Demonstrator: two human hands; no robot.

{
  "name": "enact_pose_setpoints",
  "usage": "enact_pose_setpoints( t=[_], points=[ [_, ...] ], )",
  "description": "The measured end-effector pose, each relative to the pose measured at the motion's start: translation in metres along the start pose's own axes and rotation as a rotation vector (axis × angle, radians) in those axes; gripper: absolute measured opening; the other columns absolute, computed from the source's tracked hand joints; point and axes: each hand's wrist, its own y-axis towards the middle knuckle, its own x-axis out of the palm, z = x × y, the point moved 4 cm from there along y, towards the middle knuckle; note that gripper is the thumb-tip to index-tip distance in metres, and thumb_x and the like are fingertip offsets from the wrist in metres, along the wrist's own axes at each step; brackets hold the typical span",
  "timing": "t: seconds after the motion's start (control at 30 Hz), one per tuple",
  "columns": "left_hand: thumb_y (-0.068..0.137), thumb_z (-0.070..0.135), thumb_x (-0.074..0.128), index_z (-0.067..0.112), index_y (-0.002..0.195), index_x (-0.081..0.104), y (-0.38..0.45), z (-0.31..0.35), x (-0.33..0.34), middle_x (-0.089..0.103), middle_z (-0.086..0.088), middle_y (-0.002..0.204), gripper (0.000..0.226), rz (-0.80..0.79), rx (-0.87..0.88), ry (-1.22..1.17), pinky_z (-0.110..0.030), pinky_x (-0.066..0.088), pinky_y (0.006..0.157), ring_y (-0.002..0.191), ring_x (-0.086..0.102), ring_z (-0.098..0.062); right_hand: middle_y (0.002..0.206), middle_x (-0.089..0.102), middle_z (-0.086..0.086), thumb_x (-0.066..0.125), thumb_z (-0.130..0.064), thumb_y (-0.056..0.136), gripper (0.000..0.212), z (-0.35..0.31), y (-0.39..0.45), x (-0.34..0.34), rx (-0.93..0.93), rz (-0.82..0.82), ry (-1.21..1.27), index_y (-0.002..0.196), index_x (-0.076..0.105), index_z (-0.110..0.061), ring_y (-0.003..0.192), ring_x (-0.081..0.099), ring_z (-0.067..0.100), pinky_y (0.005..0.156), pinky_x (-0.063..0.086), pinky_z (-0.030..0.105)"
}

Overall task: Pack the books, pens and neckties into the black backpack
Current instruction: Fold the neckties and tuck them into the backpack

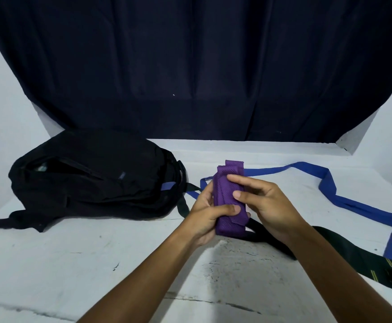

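A folded purple necktie (228, 190) is held upright above the table's middle. My left hand (207, 214) grips its lower half, thumb across the front. My right hand (266, 203) pinches its right side with thumb and fingers. The black backpack (92, 180) lies on its side at the left, its zipper partly open. A blue necktie (330, 183) lies unrolled across the table behind and to the right of my hands. A dark green necktie (353, 255) with yellow stripes lies under my right forearm, running to the right edge.
The white table (97, 264) is scuffed and cracked near the front. A dark curtain (190, 66) hangs behind it. The backpack's straps (183, 206) trail toward my left hand and off to the far left.
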Motion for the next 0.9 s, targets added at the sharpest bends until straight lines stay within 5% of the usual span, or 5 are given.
enact_pose_setpoints(
  t=[0.17, 0.6, 0.73, 0.83, 0.9],
  points=[
    [0.066, -0.016, 0.063, 0.009, 0.123, 0.057, -0.009, 0.013, -0.016, 0.07, -0.013, 0.101, 0.063, 0.076, -0.012, 0.023, -0.035, 0.061, 0.072, 0.086, 0.069, -0.022, 0.11, 0.072, 0.01, 0.058, 0.004, 0.082, 0.039, 0.009, 0.008, 0.015, 0.16, -0.145, 0.131, 0.113, 0.068, -0.017, 0.097, 0.069, 0.023, 0.082, 0.058, 0.037],
    [0.076, -0.016, 0.063, 0.012, 0.136, 0.044, -0.08, 0.095, -0.109, 0.067, -0.011, 0.111, 0.069, 0.208, -0.041, 0.238, -0.038, 0.059, 0.081, 0.092, 0.069, -0.021, 0.111, 0.071, 0.012, 0.066, 0.005, 0.07, 0.045, 0.042, 0.055, 0.15, 0.163, -0.338, 0.132, 0.112, 0.068, -0.012, 0.101, 0.069, 0.022, 0.075, 0.058, 0.028],
    [0.083, 0.023, 0.076, 0.025, 0.12, 0.061, -0.111, 0.158, -0.151, 0.072, 0.004, 0.107, 0.04, 0.164, -0.121, 0.778, -0.036, 0.055, 0.082, 0.101, 0.068, -0.015, 0.111, 0.069, 0.02, 0.076, -0.003, 0.052, 0.055, 0.055, 0.071, 0.2, 0.243, -0.339, 0.303, 0.106, 0.071, -0.012, 0.1, 0.069, 0.027, 0.077, 0.059, 0.034],
    [0.088, 0.027, 0.07, 0.02, 0.096, 0.07, -0.118, 0.236, -0.201, 0.071, 0.012, 0.083, 0.01, 0.436, 0.244, 1.133, -0.027, 0.051, 0.075, 0.08, 0.065, -0.002, 0.113, 0.07, 0.016, 0.076, 0.0, 0.055, 0.063, 0.057, 0.082, 0.23, 0.24, -0.345, 0.276, 0.115, 0.066, -0.014, 0.1, 0.069, 0.025, 0.077, 0.059, 0.034],
    [0.086, 0.041, 0.067, 0.02, 0.104, 0.07, -0.105, 0.281, -0.231, 0.071, 0.008, 0.103, 0.028, 0.426, 0.477, 1.588, -0.033, 0.05, 0.088, 0.099, 0.064, -0.008, 0.114, 0.07, 0.011, 0.078, 0.008, 0.062, 0.065, 0.062, 0.086, 0.251, 0.24, -0.366, 0.213, 0.119, 0.064, -0.017, 0.097, 0.069, 0.022, 0.072, 0.059, 0.031]
  ],
)
